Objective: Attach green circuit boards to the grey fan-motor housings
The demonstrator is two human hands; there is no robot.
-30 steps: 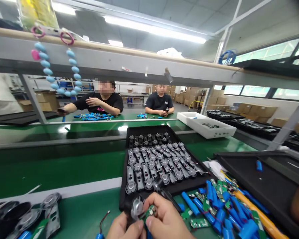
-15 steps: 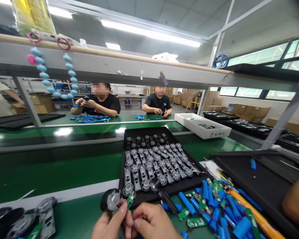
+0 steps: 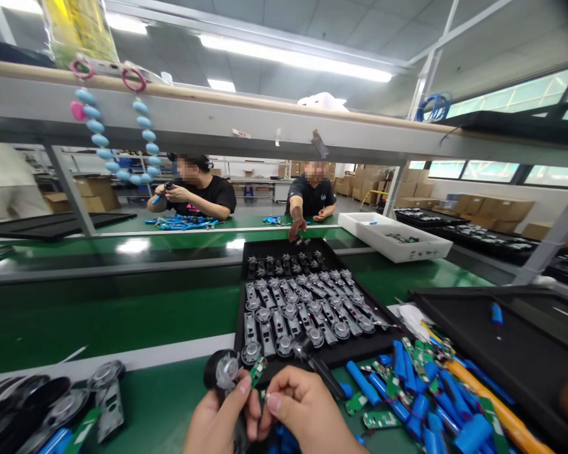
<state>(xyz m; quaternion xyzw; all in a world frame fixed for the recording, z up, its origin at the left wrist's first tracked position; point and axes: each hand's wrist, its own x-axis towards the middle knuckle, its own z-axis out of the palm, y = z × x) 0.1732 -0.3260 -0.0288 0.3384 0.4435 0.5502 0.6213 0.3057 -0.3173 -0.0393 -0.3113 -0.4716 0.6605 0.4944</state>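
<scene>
My left hand (image 3: 218,416) is closed around a handheld housing (image 3: 226,370) with a round black head and a grey, round inner part. A small green circuit board (image 3: 258,372) stands up at its fingertips. Just right of it, the fingers of my right hand (image 3: 303,403) are pinched together, close to the left fingertips; a tiny pale bit shows at the thumb, too small to name. Beyond my hands, a black housing with a handle (image 3: 319,366) lies at the near edge of a black tray (image 3: 284,366) filled with rows of grey housings (image 3: 307,315).
Blue cylindrical cells (image 3: 419,410) and circuit boards are heaped at right, beside a black tray (image 3: 454,315). More housings (image 3: 106,397) lie at left. A white bin (image 3: 397,249) stands farther back. Across the bench, a co-worker's hand (image 3: 297,226) is over the tray's far edge.
The co-worker at centre has stretched an arm out to the far end of the tray. The whole view has shifted slightly. My hands still hold close together, the right fingertips a little lifted.
</scene>
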